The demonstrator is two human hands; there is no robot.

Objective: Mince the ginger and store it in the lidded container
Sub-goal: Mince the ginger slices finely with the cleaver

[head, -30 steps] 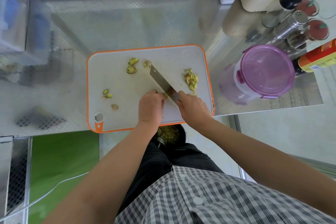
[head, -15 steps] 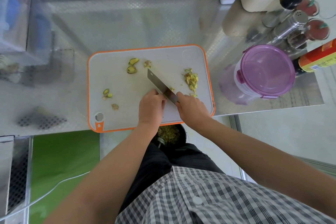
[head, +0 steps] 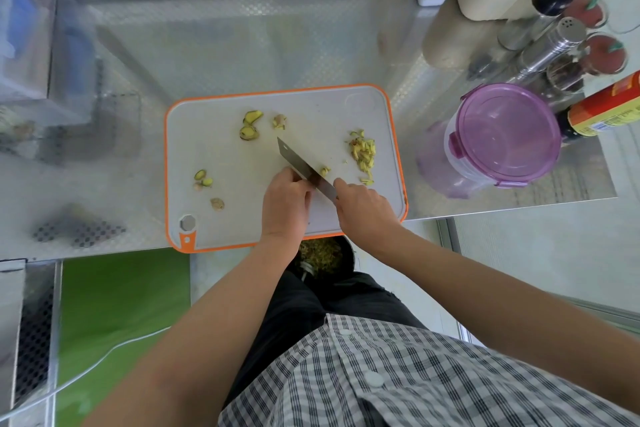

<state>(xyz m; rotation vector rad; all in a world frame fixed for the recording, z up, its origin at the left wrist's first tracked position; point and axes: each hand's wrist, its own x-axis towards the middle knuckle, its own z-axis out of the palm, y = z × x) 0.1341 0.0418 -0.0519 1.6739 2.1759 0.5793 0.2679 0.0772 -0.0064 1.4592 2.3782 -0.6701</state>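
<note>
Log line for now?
phase: mincing; right hand: grips steel-bladed knife; left hand: curled beside blade; orange-rimmed white board: yellow ginger pieces; purple-lidded clear container: closed

I see R hand (head: 363, 208) gripping steel cleaver (head: 298, 163) over orange-rimmed white cutting board (head: 221, 149); L hand (head: 285, 206) curled beside blade; chopped yellow ginger pile (head: 363, 154) nearby.

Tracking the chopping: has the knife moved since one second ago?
Yes: the knife tip drew toward the person, away from the far edge of the cutting board.

1 head-worn wide-angle view, facing forward and steeply down, close above the cutting board (head: 221, 156)
</note>
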